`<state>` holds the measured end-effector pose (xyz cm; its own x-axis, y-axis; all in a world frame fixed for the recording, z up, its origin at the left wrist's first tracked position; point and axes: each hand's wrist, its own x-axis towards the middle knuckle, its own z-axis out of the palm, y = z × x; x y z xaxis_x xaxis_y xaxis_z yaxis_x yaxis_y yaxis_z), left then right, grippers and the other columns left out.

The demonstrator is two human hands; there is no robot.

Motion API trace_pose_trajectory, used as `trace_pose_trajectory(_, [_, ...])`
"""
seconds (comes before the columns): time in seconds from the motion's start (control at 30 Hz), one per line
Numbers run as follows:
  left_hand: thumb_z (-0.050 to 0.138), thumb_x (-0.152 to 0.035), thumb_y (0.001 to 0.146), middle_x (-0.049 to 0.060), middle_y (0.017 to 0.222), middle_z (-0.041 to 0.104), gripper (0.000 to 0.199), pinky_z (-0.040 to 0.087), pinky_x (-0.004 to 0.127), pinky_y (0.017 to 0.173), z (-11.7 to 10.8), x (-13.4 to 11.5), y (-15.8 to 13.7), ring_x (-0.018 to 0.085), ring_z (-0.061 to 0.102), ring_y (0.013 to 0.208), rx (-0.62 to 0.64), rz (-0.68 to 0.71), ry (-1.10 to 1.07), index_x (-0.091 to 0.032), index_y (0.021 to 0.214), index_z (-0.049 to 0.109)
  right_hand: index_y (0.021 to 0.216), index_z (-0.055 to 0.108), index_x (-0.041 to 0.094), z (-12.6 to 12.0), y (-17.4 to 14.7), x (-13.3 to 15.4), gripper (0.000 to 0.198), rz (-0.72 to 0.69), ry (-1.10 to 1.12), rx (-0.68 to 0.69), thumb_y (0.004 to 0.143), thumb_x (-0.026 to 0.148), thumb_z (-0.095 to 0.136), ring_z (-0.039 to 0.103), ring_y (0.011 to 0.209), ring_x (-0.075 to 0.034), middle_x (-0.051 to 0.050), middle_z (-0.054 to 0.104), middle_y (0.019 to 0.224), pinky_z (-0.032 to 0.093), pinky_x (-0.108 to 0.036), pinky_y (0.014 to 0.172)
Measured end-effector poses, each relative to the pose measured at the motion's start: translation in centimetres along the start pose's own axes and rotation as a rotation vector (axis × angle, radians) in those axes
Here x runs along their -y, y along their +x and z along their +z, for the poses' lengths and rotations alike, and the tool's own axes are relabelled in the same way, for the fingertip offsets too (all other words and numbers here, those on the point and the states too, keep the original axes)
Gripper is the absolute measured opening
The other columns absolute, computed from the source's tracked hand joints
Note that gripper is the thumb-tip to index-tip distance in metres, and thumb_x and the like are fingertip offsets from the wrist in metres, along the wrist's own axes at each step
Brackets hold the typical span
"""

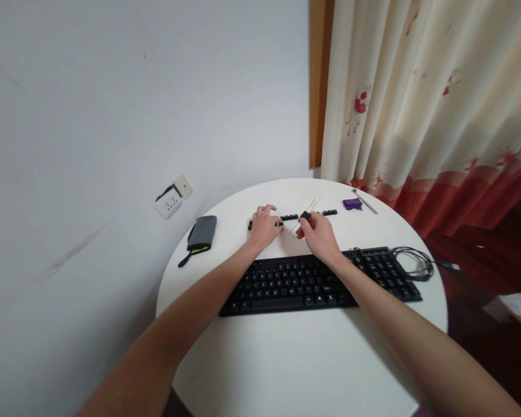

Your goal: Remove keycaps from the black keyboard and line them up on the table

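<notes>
The left hand (264, 227) and right hand (321, 234) are bare, as are both forearms (195, 301), slim and tapering toward the wrists. A sliver of purple fabric (424, 412), apparently clothing, shows low down, its cut unclear.

Light: diffuse; worktop (295, 359) bright, floor (464, 260) dim. Shadows: soft, beneath my forearms (391, 301). Picture: wide-angle stretch at edges; black piece (305, 215) in my right grip (321, 236) indistinct.

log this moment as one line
left hand: at row of small black keycaps; right hand: small black block held; black rectangular keyboard: on white round table
</notes>
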<state>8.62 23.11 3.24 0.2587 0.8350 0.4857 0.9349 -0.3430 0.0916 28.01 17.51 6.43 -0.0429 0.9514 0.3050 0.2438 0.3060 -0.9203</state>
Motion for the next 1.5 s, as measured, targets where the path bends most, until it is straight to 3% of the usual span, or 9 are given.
trace_pose_trajectory(0.47, [0.075,-0.028,0.081,0.009,0.125,0.055,0.008,0.04,0.047,0.091,0.1,0.2,-0.2,0.032,0.041,0.116,0.003,0.022,-0.021,-0.023,0.086,0.079,0.076,0.053,0.019,0.2,0.0,-0.5,0.018,-0.001,0.019,0.025,0.091,0.028,0.049,0.067,0.058,-0.017,-0.005,0.069,0.066,0.051,-0.026,0.059])
trace_pose_trajectory(0.73, [0.082,-0.029,0.074,0.005,0.116,0.058,0.006,0.041,0.041,0.09,0.3,0.3,0.0,0.027,0.044,0.111,0.01,-0.091,-0.081,-0.026,0.077,0.078,0.076,0.053,0.019,0.3,0.1,-0.6,0.018,0.004,0.003,0.02,0.091,0.028,0.05,0.067,0.058,-0.016,-0.005,0.069,0.066,0.048,-0.025,0.058])
trace_pose_trajectory(1.27, [0.079,-0.028,0.078,0.004,0.118,0.058,0.004,0.039,0.041,0.093,0.5,0.4,-0.1,0.026,0.044,0.113,0.028,-0.105,-0.068,-0.027,0.082,0.077,0.076,0.053,0.019,0.1,0.1,-0.6,0.019,0.005,0.022,0.031,0.09,0.031,0.05,0.067,0.059,-0.016,-0.005,0.07,0.067,0.049,-0.025,0.059])
trace_pose_trajectory(1.5, [0.08,-0.028,0.076,0.005,0.119,0.056,0.025,0.039,0.04,0.094,0.6,0.3,-0.1,0.027,0.044,0.112,-0.01,-0.114,-0.046,-0.027,0.1,0.073,0.077,0.054,0.019,0.2,0.2,-0.9,0.019,0.001,0.019,0.035,0.09,0.032,0.05,0.067,0.059,-0.016,-0.004,0.07,0.066,0.049,-0.026,0.059])
